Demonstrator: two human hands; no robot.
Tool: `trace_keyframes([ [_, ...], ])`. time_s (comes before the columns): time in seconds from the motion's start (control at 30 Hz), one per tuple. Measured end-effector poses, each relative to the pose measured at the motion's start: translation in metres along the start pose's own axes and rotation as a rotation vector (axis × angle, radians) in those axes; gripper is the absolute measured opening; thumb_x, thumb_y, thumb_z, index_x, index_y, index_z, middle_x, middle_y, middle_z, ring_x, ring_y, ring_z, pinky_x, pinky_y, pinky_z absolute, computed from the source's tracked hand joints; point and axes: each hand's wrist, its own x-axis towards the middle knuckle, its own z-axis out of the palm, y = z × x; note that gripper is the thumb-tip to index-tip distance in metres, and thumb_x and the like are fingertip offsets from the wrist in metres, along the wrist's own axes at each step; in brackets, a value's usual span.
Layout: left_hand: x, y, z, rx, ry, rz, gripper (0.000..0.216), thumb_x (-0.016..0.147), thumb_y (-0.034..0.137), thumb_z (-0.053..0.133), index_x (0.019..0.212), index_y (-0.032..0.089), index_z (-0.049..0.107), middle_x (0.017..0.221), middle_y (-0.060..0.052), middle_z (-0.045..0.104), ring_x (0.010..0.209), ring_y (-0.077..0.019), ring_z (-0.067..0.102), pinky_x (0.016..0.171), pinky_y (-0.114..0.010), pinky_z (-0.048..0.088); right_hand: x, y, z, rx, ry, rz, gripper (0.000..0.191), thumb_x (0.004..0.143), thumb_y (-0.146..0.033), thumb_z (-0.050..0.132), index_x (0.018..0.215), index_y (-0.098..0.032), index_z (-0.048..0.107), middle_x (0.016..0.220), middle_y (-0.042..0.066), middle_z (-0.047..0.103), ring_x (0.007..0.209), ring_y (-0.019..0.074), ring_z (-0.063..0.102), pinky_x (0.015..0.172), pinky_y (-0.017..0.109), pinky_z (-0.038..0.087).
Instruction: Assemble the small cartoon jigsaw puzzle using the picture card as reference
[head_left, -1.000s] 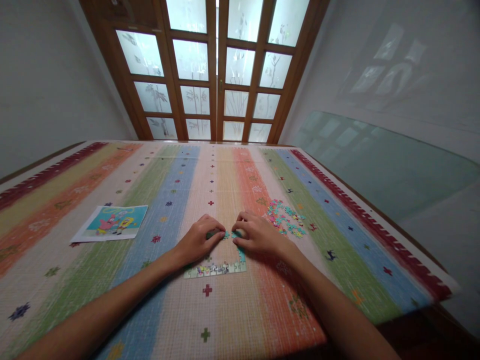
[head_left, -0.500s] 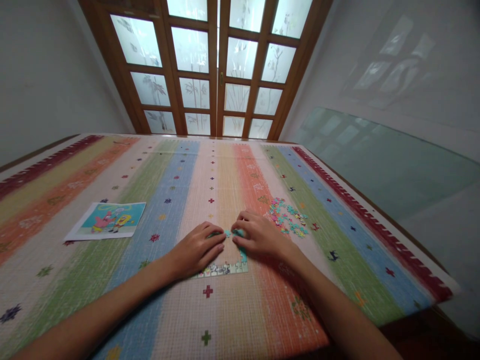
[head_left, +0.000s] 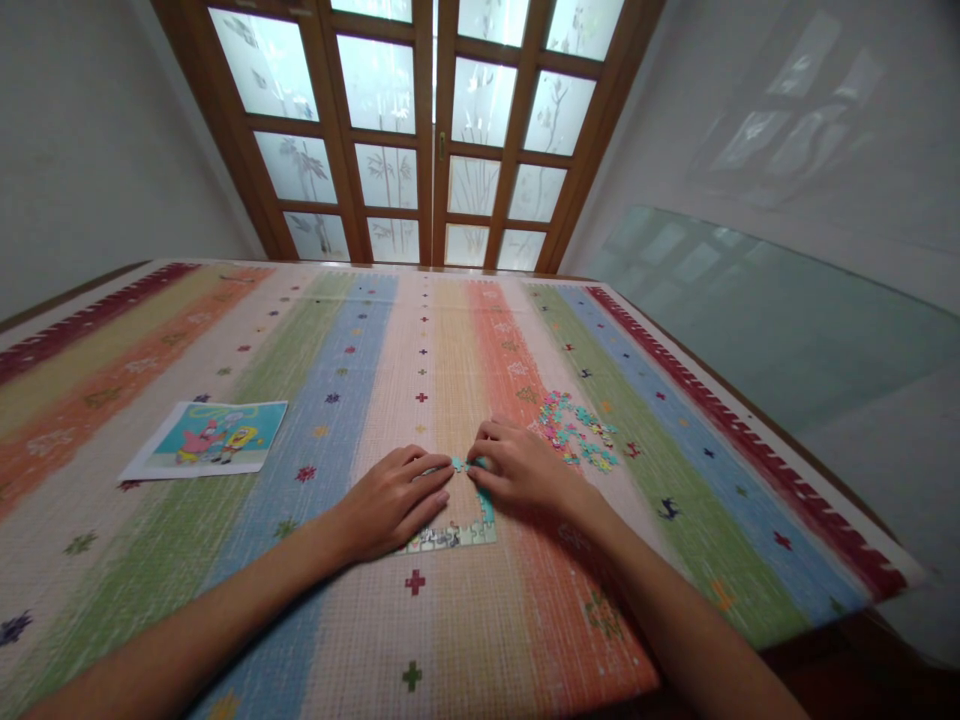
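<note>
Cartoon picture (head_left: 206, 438) flat on striped cloth (head_left: 360, 330); wooden glazed doors (head_left: 433, 130) behind.

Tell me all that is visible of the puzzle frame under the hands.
The puzzle frame is a partly joined jigsaw border, thin and flat, seemingly of cardboard. Its near strip is pale with small coloured marks; its right side and far edge are teal. It lies on the striped mat, which shows through its open middle. The left hand rests flat over its left part and hides it; the fingertips of the right hand touch the teal pieces at the far right corner.
</note>
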Motion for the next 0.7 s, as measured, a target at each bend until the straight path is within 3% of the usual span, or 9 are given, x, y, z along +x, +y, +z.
trace_keyframes([
  [0.3,-0.0007,-0.0006,0.0011,0.149,-0.006,0.093,0.035,0.111,0.032,0.041,0.132,0.015,0.063,0.127,-0.011,0.071,0.104,-0.0257,0.061,0.093,-0.045,0.053,0.0009,-0.0021,-0.0022,0.004,-0.051,0.04,0.008,0.094,-0.02,0.071,0.096,-0.016,0.078,0.098,0.01,0.069,0.095,0.0223,0.062,0.083,0.034,0.047],
  [0.7,-0.002,-0.0017,0.0015,0.179,-0.024,0.105,0.038,0.111,0.034,0.04,0.138,0.015,0.059,0.131,-0.011,0.07,0.107,-0.0276,0.06,0.094,-0.047,0.053,0.0006,0.0009,0.0011,0.017,-0.034,0.01,0.011,0.096,-0.021,0.067,0.095,-0.018,0.077,0.097,0.009,0.071,0.094,0.022,0.06,0.083,0.035,0.046],
])
